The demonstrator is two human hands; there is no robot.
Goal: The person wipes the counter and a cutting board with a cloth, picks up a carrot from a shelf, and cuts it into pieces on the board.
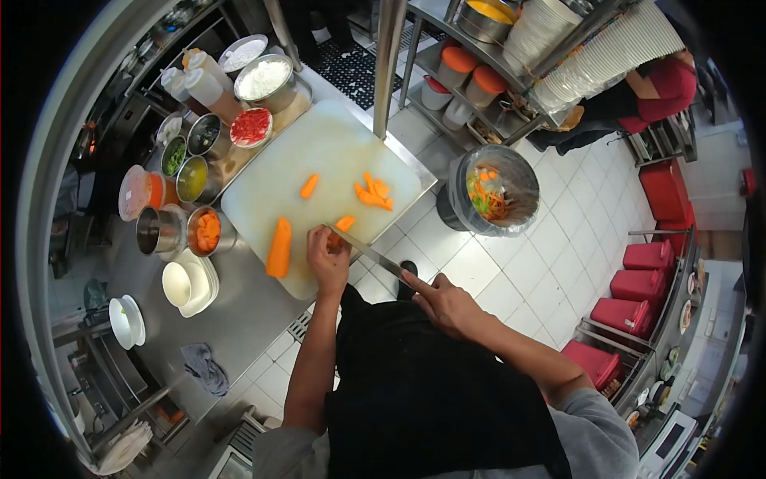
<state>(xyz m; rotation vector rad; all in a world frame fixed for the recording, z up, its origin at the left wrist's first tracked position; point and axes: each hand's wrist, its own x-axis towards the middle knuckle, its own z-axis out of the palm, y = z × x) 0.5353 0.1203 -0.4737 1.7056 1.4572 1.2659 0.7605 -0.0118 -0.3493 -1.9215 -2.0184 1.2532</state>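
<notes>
On the white cutting board (263,188) my left hand (327,262) has its fingers closed on a carrot piece (345,223), partly hidden by the fingers. My right hand (448,303) grips a knife (377,256), its blade reaching left to the carrot beside my left fingertips. A large peeled carrot (279,249) lies left of my left hand. Farther up the board is a smaller carrot piece (309,186). Several cut carrot pieces (373,192) lie in a group near the right edge.
Left of the board stand a metal container of carrot slices (208,231), white bowls (188,284), squeeze bottles (206,88) and a bowl of white powder (266,80). A lined bin with scraps (491,195) is right of the table. Another person (666,92) is at upper right.
</notes>
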